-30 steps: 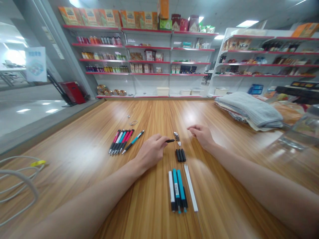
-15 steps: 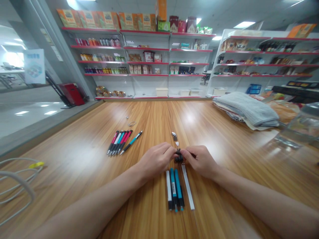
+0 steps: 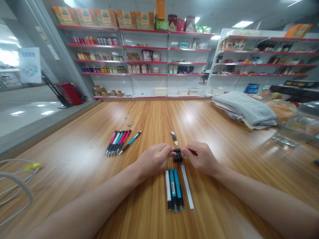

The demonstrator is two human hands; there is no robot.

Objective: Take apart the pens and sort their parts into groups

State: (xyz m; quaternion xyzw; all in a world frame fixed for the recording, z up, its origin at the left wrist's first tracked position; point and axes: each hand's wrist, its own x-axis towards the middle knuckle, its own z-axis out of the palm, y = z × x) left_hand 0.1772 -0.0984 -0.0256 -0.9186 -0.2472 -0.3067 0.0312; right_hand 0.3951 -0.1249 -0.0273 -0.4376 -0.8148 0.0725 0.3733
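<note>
Several short black pen grips [image 3: 178, 157] lie side by side on the table between my hands. My left hand [image 3: 155, 158] reaches in from the left, its thumb and forefinger pinching the end of a black grip lying across the top of the row. From the other side my right hand [image 3: 202, 158] closes thumb and finger at the right end of the row; fine contact there is hard to make out. Just beyond lie small metal and white pen parts [image 3: 174, 136]. Nearer me are a white pen barrel [image 3: 168, 187], blue pen barrels [image 3: 172, 186] and slim white refills [image 3: 188, 189].
Several assembled pens [image 3: 117, 142] lie at the left, with one blue pen [image 3: 130, 142] slightly apart and a thin ring [image 3: 131, 123] behind. A pale cable [image 3: 22, 186] loops at the left edge. Folded cloth [image 3: 245, 108] and a clear container [image 3: 296, 126] occupy the right. Shelves stand behind.
The view has shifted slightly. My fingers have moved a little apart around the black grips, exposing more of the row.
</note>
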